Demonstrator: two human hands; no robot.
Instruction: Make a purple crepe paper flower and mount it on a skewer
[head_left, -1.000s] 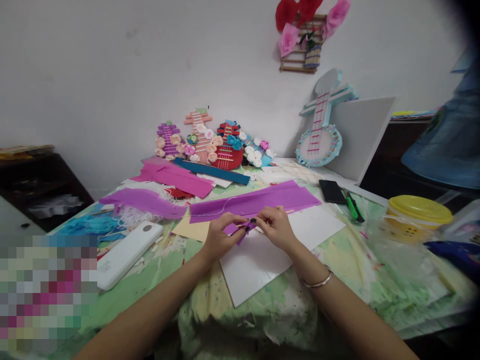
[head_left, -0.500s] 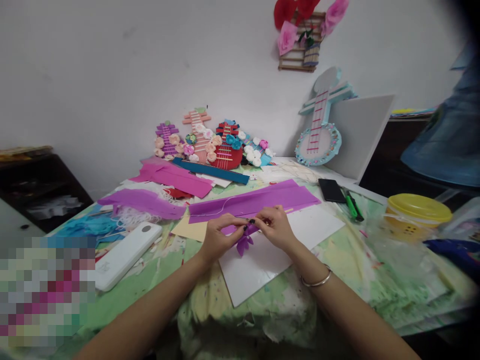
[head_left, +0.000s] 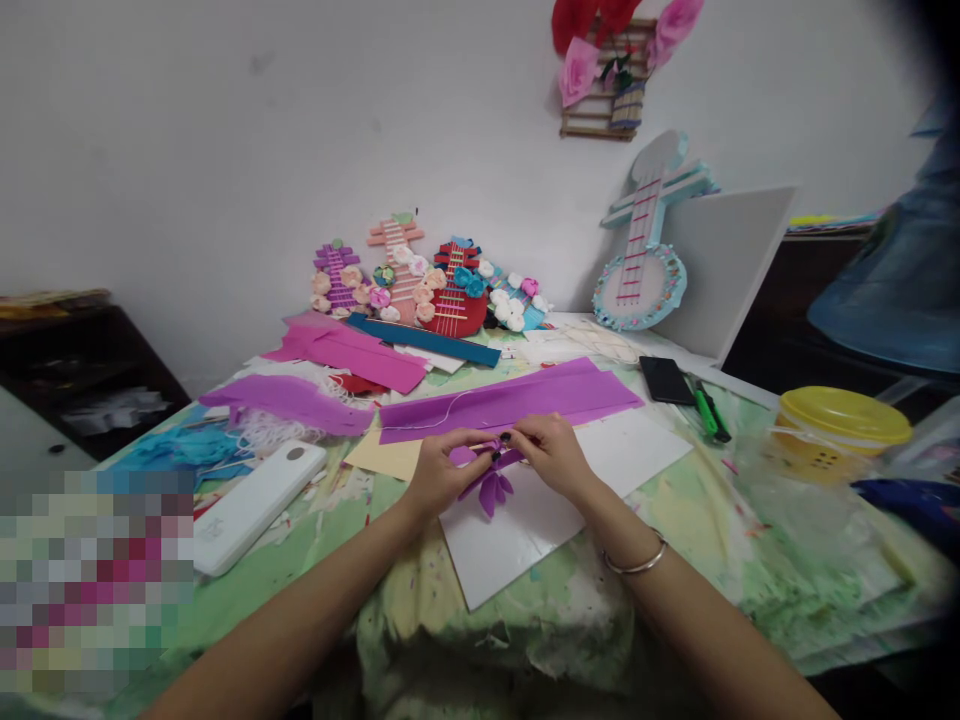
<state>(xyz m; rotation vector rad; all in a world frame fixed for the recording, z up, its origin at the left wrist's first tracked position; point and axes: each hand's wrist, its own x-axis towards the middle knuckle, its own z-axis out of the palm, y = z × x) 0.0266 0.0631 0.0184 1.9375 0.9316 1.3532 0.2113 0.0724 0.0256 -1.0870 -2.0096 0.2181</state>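
My left hand [head_left: 439,468] and my right hand [head_left: 551,452] meet over a white sheet [head_left: 525,525] at the table's middle. Both pinch a small piece of purple crepe paper [head_left: 491,485], whose petal-like ends hang down between the fingers. A thin white thread [head_left: 442,412] lies over the long purple crepe strip [head_left: 517,398] just behind my hands. A metal bangle [head_left: 637,565] sits on my right wrist.
A white power bank [head_left: 251,505] lies left of my hands. More purple and pink crepe [head_left: 300,400], paper guitars with flowers [head_left: 420,285], a black phone [head_left: 661,380], green pens [head_left: 705,412] and a yellow-lidded tub [head_left: 840,430] surround the work area on the green-patterned table cover [head_left: 675,520].
The purple piece between my fingers has unfolded downward, its petal ends now hanging lower over the white sheet. Both hands stay in nearly the same place.
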